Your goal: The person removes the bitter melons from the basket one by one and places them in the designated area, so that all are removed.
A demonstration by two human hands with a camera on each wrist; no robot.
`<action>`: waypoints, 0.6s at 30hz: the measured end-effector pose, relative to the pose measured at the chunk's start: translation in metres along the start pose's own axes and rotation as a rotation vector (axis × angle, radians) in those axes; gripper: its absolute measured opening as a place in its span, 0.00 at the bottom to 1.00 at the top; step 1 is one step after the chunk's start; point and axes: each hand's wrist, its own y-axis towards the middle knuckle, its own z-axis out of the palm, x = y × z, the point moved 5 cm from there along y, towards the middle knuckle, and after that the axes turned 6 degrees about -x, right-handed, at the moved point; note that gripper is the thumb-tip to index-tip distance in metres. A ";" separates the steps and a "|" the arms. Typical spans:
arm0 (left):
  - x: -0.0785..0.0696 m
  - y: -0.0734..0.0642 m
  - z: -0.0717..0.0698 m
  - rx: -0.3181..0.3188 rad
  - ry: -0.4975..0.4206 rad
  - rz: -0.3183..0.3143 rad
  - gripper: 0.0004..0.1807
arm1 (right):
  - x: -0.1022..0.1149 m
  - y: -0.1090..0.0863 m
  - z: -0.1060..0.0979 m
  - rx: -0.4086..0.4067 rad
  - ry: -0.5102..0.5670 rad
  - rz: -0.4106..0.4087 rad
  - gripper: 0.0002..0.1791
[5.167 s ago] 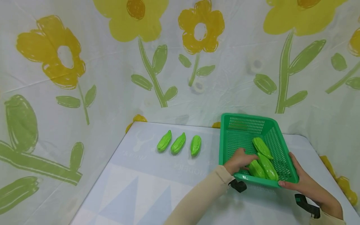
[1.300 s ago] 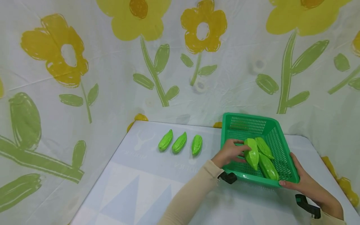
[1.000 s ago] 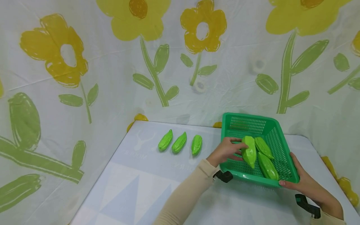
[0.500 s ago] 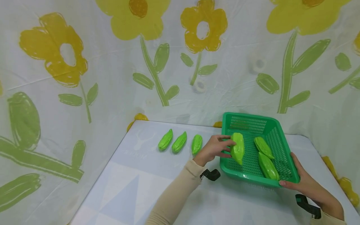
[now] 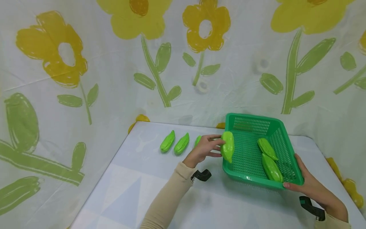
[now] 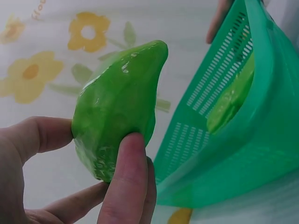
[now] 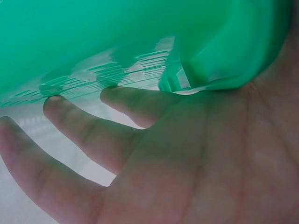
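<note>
My left hand [image 5: 203,148] pinches a glossy light-green bitter melon [image 5: 227,147] between thumb and fingertips, over the basket's left rim. In the left wrist view the ridged melon [image 6: 117,105] has its pointed tip up. My right hand [image 5: 314,187] grips the near right corner of a green plastic basket [image 5: 251,179], thumb on the rim. Seen from the right wrist, the fingers [image 7: 88,128] spread beneath the basket's underside. Two bitter melons, a farther one [image 5: 267,148] and a nearer one [image 5: 271,167], lie inside the basket toward its right.
On the table [image 5: 125,190], left of the basket, a row holds a left bitter melon [image 5: 167,142], a middle one [image 5: 181,144] and a third [image 5: 198,140] partly hidden behind my left hand. A flower-print curtain [image 5: 234,89] hangs behind the table.
My left hand has lifted one bitter melon from the basket's near left part and carried it left to the rim. My right hand keeps its hold on the corner.
</note>
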 end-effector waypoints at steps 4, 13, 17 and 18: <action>0.000 -0.002 -0.011 -0.017 0.003 -0.001 0.30 | 0.000 0.000 0.000 -0.002 -0.003 0.001 0.66; -0.001 -0.008 -0.036 -0.047 0.010 0.014 0.29 | -0.001 -0.001 0.001 -0.010 0.022 -0.023 0.65; -0.001 -0.010 -0.047 -0.064 0.002 0.020 0.29 | -0.001 -0.001 0.001 -0.018 0.032 -0.041 0.65; 0.000 -0.010 -0.050 -0.071 0.001 0.022 0.29 | -0.001 -0.001 0.001 -0.020 0.036 -0.046 0.65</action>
